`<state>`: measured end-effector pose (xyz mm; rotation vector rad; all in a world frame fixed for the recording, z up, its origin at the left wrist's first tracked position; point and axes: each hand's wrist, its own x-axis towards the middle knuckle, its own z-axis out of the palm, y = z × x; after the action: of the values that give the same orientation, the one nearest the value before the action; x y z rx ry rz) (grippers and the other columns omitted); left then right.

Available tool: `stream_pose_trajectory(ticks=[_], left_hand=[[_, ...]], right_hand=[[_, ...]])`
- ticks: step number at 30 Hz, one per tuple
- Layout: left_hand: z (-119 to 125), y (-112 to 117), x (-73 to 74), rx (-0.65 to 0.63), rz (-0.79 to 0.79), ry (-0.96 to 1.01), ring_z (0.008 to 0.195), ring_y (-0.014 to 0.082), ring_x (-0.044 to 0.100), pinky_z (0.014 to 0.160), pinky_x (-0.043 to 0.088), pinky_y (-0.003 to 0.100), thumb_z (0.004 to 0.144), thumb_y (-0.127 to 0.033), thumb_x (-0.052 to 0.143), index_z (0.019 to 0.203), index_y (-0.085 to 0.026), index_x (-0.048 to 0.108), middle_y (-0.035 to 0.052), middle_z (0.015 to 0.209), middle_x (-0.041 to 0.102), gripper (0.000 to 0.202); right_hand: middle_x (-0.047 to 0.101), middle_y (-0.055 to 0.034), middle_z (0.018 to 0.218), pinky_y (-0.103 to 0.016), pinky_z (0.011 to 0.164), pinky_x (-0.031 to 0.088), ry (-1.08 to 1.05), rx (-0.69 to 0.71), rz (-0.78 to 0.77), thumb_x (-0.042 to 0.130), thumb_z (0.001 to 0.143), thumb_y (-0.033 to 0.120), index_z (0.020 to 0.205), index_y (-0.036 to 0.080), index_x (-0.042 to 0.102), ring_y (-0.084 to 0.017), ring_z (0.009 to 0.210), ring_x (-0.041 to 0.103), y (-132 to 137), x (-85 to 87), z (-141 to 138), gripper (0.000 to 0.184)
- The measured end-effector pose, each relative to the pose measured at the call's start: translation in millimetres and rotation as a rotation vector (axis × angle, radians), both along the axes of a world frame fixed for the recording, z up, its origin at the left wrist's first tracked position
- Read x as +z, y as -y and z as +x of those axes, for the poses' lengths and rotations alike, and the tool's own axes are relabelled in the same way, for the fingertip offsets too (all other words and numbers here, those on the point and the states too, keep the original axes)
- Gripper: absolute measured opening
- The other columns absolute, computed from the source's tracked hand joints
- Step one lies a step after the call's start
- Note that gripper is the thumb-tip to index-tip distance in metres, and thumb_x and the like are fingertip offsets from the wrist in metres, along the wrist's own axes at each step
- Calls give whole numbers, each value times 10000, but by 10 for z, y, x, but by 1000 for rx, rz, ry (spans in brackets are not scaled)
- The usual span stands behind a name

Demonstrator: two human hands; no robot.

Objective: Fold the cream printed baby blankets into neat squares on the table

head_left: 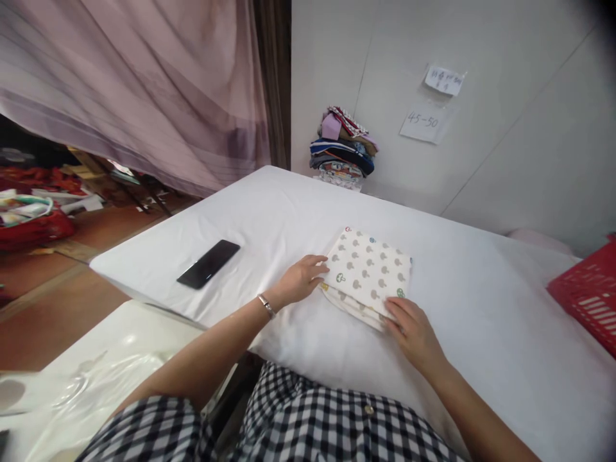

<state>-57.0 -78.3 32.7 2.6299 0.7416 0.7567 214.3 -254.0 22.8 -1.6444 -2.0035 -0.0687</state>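
A folded white cloth with a small mushroom print lies on the white-covered table in front of me. My left hand rests at the cloth's left edge, fingers stretched out and touching it. My right hand lies flat on the cloth's near right corner, fingers extended. A thin bracelet sits on my left wrist. Neither hand grips anything.
A black phone lies on the table to the left. A stack of folded clothes stands at the back against the wall. A red basket sits at the right edge. Clear plastic sheeting covers a surface at lower left.
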Motion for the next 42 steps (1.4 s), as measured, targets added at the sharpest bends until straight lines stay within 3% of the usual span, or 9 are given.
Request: stream_pose_trajectory(ticks=[5,9,14,20,23,29,36,39,42], left_hand=[[14,-40,9,-93,86,-50,1153,233,481,906,473,408,812,-179,542,1067,-194,611,108,1232,552,264],[29,-37,28,-90,136,1,1096,209,518,876,483,382,875,-185,444,1016,-185,625,99,1104,622,230],[-32,29,4,-123,183,-8,1120,199,506,875,473,371,901,-165,378,1034,-196,614,91,1115,619,273],[-94,52,-38,-168,172,-89,1167,232,470,926,438,404,853,-285,513,1099,-182,572,106,1177,581,273],[-70,22,-19,-167,192,-103,1168,226,469,920,434,405,863,-230,487,1121,-195,562,103,1159,593,271],[49,-104,170,-146,135,-100,1173,210,464,946,400,383,904,-242,394,1079,-212,595,76,1070,637,268],[323,-347,586,-95,155,-27,1161,221,465,968,337,383,916,-277,363,1096,-185,581,112,1098,604,297],[336,-379,606,-100,141,-1,1166,221,459,970,327,386,914,-265,368,1115,-197,571,109,1111,601,294],[250,-329,480,-120,164,-69,1176,212,456,972,331,380,920,-243,344,1123,-206,567,98,1124,607,303]], right_hand=[[590,-87,1120,-435,865,471,70,37,-12,452,885,254,1139,233,580,-249,1029,545,-59,37,31,285],[610,-83,1069,-411,842,481,53,15,45,427,897,239,1146,244,576,-237,985,562,-20,74,30,291],[624,-85,1016,-398,791,491,97,58,39,434,895,239,1109,239,602,-236,934,573,36,33,36,272],[584,-109,1115,-421,833,480,153,107,-34,525,856,315,1182,211,551,-258,1014,542,68,7,20,343],[581,-114,1126,-420,827,483,163,95,-42,500,868,308,1209,211,537,-260,1023,542,67,7,20,356],[620,-82,1071,-406,830,494,55,109,-108,436,894,279,1162,246,574,-236,983,569,-3,93,105,303],[623,-82,1093,-404,859,460,56,-93,6,421,894,303,1167,243,573,-252,997,565,-228,540,324,318],[627,-91,1081,-409,850,452,127,-90,50,428,892,292,1161,228,574,-258,979,566,-222,605,322,313],[633,-89,1072,-396,817,465,182,-20,19,427,895,273,1138,227,584,-250,956,574,-140,483,255,292]])
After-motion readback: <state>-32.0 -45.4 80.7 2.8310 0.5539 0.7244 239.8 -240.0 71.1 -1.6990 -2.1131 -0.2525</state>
